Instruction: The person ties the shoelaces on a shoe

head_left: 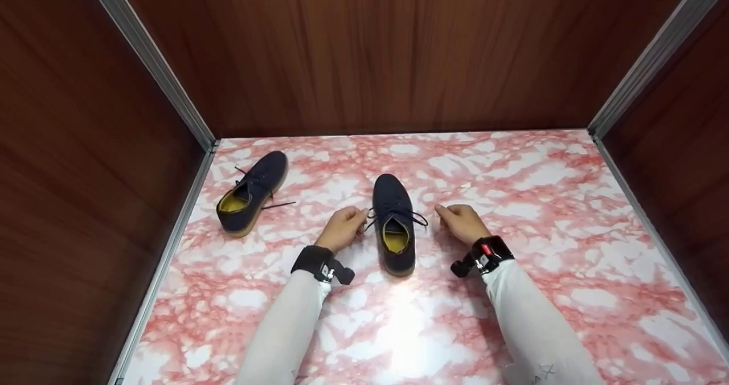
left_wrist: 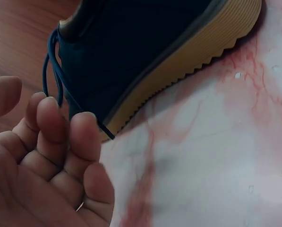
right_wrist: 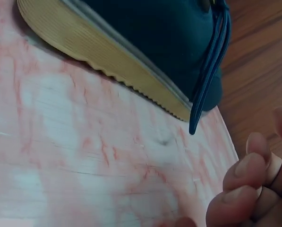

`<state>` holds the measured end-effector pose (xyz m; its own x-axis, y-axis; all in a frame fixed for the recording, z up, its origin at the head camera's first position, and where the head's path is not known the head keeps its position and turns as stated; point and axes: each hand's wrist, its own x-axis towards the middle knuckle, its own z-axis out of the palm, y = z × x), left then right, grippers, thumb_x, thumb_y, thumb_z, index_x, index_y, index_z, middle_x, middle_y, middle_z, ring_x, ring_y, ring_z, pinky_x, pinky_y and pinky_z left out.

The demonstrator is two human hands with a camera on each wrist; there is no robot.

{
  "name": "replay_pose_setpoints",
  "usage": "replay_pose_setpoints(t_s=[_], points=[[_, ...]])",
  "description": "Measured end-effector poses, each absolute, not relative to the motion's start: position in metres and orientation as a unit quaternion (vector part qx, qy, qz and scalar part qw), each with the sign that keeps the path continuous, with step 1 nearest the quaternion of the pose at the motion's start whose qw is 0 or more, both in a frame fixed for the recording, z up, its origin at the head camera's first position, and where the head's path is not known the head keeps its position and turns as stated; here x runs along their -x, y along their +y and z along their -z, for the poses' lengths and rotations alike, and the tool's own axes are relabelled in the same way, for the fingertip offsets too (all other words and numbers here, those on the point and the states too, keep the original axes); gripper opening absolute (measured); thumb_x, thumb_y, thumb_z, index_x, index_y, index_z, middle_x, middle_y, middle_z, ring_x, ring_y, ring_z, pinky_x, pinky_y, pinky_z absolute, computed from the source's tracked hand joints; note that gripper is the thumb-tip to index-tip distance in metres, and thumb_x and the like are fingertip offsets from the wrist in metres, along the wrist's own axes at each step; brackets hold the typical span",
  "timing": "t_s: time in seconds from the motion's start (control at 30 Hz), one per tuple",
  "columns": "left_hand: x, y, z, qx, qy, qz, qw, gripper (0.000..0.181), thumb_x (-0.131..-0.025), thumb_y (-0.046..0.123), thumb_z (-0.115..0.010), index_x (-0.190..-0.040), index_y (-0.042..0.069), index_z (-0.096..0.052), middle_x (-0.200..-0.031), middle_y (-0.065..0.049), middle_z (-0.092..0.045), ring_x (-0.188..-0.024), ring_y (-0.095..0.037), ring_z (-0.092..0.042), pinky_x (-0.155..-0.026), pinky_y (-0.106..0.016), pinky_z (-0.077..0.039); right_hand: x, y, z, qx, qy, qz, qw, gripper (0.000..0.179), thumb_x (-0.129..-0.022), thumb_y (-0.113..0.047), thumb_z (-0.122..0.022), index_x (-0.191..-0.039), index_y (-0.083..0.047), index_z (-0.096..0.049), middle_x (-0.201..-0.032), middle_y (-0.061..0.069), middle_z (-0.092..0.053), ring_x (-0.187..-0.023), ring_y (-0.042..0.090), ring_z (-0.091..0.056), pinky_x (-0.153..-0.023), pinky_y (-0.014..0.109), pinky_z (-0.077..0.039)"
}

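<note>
A navy lace-up shoe [head_left: 390, 190] with a yellow lining and tan sole stands upright between my hands, toe pointing away. Its shoelace [right_wrist: 210, 71] is tied, with loops and ends hanging out on both sides. My left hand [head_left: 343, 227] is at the shoe's left side, fingers loosely bent and thumb apart from them. In the left wrist view its fingertips overlap the hanging lace [left_wrist: 59, 75] without pinching it. To the right of the shoe, my right hand [head_left: 464, 224] hovers with loosely curled fingers, a small gap away from the lace.
A matching navy shoe [head_left: 272, 168] stands at the far left, its laces loose and one end trailing on the surface. The red-and-white marbled tabletop [head_left: 541, 214] is bounded by brown wood-grain panels [head_left: 364, 54] at the back and both sides.
</note>
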<state>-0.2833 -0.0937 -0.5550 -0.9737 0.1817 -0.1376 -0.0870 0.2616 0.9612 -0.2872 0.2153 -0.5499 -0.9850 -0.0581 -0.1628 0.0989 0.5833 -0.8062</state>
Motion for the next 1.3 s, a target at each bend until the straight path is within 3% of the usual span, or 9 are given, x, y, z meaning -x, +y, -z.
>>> replay_pose_setpoints(t_s=[0.13, 0.3, 0.47, 0.63, 0.8, 0.97, 1.17, 1.3], points=[[0.276, -0.092, 0.548, -0.056, 0.79, -0.594, 0.143, 0.035, -0.108, 0.03, -0.058, -0.096, -0.001, -0.067, -0.083, -0.013, -0.07, -0.083, -0.04, -0.071, -0.074, -0.042, -0.061, 0.282, 0.209, 0.547, 0.02, 0.894, 0.438, 0.092, 0.053, -0.108, -0.046, -0.051, -0.086, -0.002, -0.068, -0.064, -0.006, -0.054, -0.061, 0.013, -0.051, -0.062, 0.028, -0.043], [0.267, -0.088, 0.543, -0.09, 0.79, -0.571, 0.204, 0.035, -0.107, 0.033, -0.059, -0.099, 0.001, -0.07, -0.095, -0.019, -0.075, -0.098, -0.046, -0.074, -0.086, -0.049, -0.063, 0.274, 0.199, 0.543, 0.069, 0.905, 0.409, 0.1, 0.051, -0.107, -0.047, -0.053, -0.088, -0.004, -0.072, -0.07, 0.001, -0.062, -0.064, 0.014, -0.054, -0.062, 0.028, -0.044], [0.263, -0.086, 0.541, -0.116, 0.808, -0.527, 0.238, 0.037, -0.104, 0.042, -0.062, -0.091, 0.008, -0.067, -0.101, -0.019, -0.078, -0.097, -0.041, -0.076, -0.078, -0.043, -0.062, 0.267, 0.191, 0.538, 0.098, 0.894, 0.415, 0.141, 0.05, -0.108, -0.045, -0.053, -0.101, -0.001, -0.075, -0.08, 0.019, -0.076, -0.072, 0.03, -0.072, -0.066, 0.029, -0.051], [0.262, -0.085, 0.543, -0.122, 0.821, -0.502, 0.242, 0.036, -0.102, 0.047, -0.064, -0.1, 0.011, -0.059, -0.105, -0.02, -0.075, -0.092, -0.036, -0.074, -0.07, -0.037, -0.057, 0.262, 0.185, 0.542, 0.103, 0.879, 0.435, 0.165, 0.049, -0.108, -0.044, -0.053, -0.104, 0.0, -0.074, -0.087, 0.02, -0.079, -0.081, 0.035, -0.078, -0.071, 0.029, -0.058], [0.26, -0.083, 0.544, -0.104, 0.815, -0.51, 0.254, 0.047, -0.1, 0.049, -0.066, -0.121, 0.008, -0.055, -0.112, -0.016, -0.072, -0.098, -0.034, -0.075, -0.075, -0.04, -0.06, 0.26, 0.179, 0.546, 0.098, 0.876, 0.436, 0.18, 0.05, -0.106, -0.049, -0.054, -0.108, -0.004, -0.075, -0.094, 0.015, -0.08, -0.084, 0.029, -0.079, -0.075, 0.027, -0.058], [0.26, -0.081, 0.544, -0.103, 0.813, -0.52, 0.243, 0.049, -0.099, 0.046, -0.068, -0.128, 0.008, -0.055, -0.113, -0.012, -0.072, -0.094, -0.029, -0.073, -0.078, -0.043, -0.061, 0.258, 0.173, 0.547, 0.097, 0.88, 0.428, 0.18, 0.053, -0.104, -0.055, -0.056, -0.12, -0.008, -0.075, -0.097, 0.008, -0.079, -0.087, 0.024, -0.078, -0.076, 0.026, -0.057], [0.26, -0.07, 0.543, -0.099, 0.812, -0.534, 0.213, 0.036, -0.099, 0.034, -0.065, -0.124, 0.009, -0.058, -0.111, -0.011, -0.073, -0.096, -0.031, -0.074, -0.082, -0.047, -0.063, 0.253, 0.17, 0.546, 0.11, 0.907, 0.381, 0.138, 0.054, -0.104, -0.052, -0.057, -0.129, -0.006, -0.07, -0.101, 0.007, -0.077, -0.092, 0.019, -0.072, -0.085, 0.036, -0.056], [0.264, -0.056, 0.539, -0.104, 0.815, -0.536, 0.196, 0.035, -0.099, 0.029, -0.062, -0.127, 0.009, -0.057, -0.114, -0.012, -0.072, -0.098, -0.037, -0.074, -0.082, -0.051, -0.063, 0.252, 0.174, 0.546, 0.108, 0.92, 0.364, 0.098, 0.046, -0.105, -0.047, -0.056, -0.122, -0.006, -0.071, -0.103, 0.009, -0.075, -0.095, 0.021, -0.068, -0.089, 0.043, -0.055]])
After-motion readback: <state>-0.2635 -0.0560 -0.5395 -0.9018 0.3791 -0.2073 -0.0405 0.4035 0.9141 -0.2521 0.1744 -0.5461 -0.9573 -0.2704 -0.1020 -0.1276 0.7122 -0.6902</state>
